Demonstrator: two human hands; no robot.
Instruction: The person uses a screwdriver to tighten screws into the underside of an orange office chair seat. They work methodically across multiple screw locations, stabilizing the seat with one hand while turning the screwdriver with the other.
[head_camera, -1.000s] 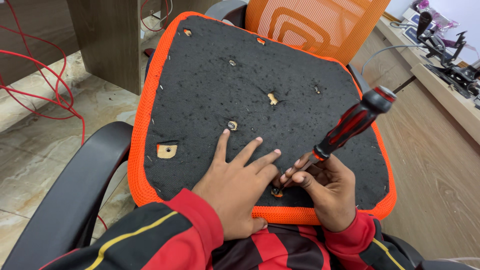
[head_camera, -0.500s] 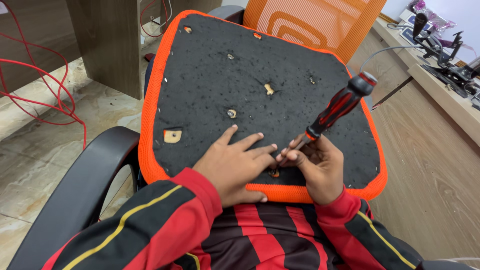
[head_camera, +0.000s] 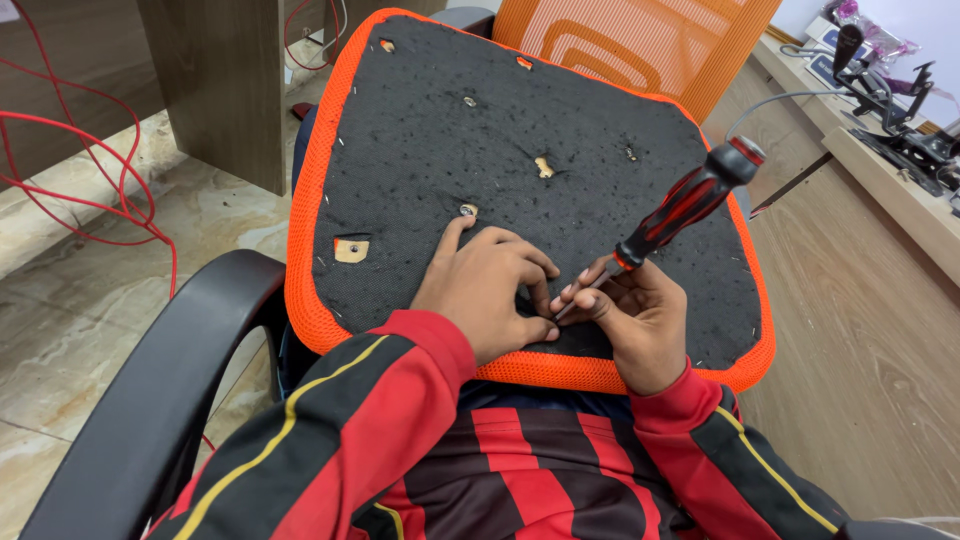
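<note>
We see right hand (head_camera: 640, 325) clamped low on screwdriver (head_camera: 680, 210), tip at near edge of upturned seat base (head_camera: 520, 150). Left hand (head_camera: 490, 285) curled, pressing fabric beside tip. Screwdriver seems light, stiff; ribbed handle best grip.

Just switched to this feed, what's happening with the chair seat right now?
A person in a red and black striped top leans over an upturned seat pad, black underneath with an orange mesh edge. The right hand holds a red and black screwdriver, tip down near the pad's near edge. The left hand rests flat beside it, fingertips at the tip.
</note>
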